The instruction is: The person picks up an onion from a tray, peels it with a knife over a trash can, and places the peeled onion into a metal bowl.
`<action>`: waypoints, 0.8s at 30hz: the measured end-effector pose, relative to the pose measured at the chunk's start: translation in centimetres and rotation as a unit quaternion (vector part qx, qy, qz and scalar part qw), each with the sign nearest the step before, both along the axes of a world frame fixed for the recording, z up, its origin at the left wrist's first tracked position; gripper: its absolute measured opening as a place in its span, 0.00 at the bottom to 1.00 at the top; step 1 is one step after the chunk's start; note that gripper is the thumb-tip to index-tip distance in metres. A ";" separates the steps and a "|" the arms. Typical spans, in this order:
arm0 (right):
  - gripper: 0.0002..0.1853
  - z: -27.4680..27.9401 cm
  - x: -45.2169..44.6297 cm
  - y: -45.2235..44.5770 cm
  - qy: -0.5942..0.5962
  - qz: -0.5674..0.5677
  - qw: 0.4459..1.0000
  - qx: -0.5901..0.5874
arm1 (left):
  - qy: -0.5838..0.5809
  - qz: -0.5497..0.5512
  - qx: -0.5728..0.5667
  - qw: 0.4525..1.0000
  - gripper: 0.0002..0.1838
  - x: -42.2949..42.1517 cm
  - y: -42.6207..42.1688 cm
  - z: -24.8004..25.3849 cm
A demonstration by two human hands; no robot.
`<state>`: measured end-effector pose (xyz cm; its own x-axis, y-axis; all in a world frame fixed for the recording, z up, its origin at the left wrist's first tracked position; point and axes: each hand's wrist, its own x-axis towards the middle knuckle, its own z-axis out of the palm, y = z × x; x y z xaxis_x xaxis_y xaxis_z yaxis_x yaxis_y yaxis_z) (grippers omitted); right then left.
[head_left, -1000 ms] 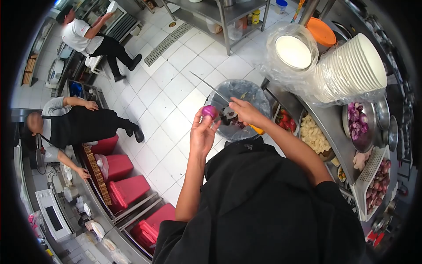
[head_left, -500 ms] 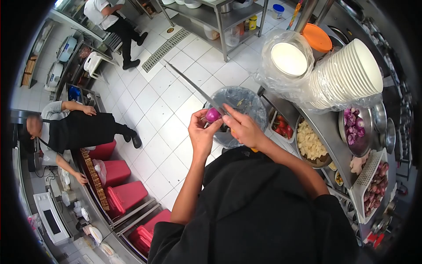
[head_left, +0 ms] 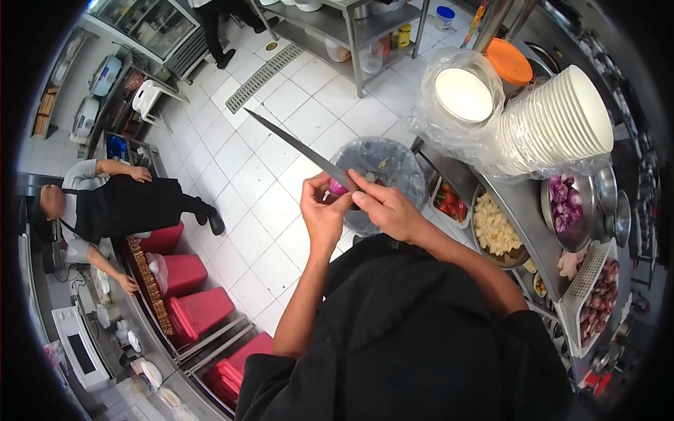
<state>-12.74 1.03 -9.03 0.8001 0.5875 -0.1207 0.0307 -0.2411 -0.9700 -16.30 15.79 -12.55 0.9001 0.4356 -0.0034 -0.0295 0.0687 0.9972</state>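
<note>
My left hand (head_left: 321, 212) is closed around a red onion (head_left: 337, 187), mostly hidden behind fingers and blade. A long kitchen knife (head_left: 298, 146) is gripped in my right hand (head_left: 390, 208), its tip pointing to the upper left and its blade lying across the onion. Both hands meet above a bin (head_left: 413, 168) lined with clear plastic, with scraps inside. The knife's handle is covered by my fingers.
On my right, a steel counter (head_left: 516, 203) bears a bowl of peeled onions (head_left: 567, 203), a basket of unpeeled onions (head_left: 597, 309) and stacked white tubs (head_left: 554, 126). Chopped pale food (head_left: 497, 228) and tomatoes (head_left: 449, 202) sit lower. A co-worker (head_left: 133, 200) stands left.
The knife has turned its flat side more into view, and its blade now covers more of the onion. The person at the back has walked to the right.
</note>
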 end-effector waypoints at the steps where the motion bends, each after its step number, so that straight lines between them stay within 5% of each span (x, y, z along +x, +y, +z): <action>1: 0.32 -0.1 0.0 0.0 0.001 0.001 1.000 0.000 | -0.004 -0.003 0.008 1.000 0.20 0.0 0.2 -0.4; 9: 0.30 -0.9 0.4 -0.3 0.215 -0.008 0.971 0.100 | -0.004 -0.022 -0.005 1.000 0.20 -0.1 0.6 -0.4; 18: 0.29 -0.8 0.8 -0.7 0.253 -0.004 0.960 0.118 | -0.025 -0.048 -0.073 0.996 0.21 -0.4 0.7 -1.2; 24: 0.30 -2.2 1.6 -0.8 0.272 -0.020 0.957 0.097 | -0.030 -0.063 -0.219 0.973 0.23 -0.9 1.5 -2.2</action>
<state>-11.16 0.22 -11.26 0.6720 0.6117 -0.4173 -0.4968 -0.0455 -0.8667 -17.16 17.33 -14.72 0.9504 0.2911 -0.1096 -0.0513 0.4942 0.8678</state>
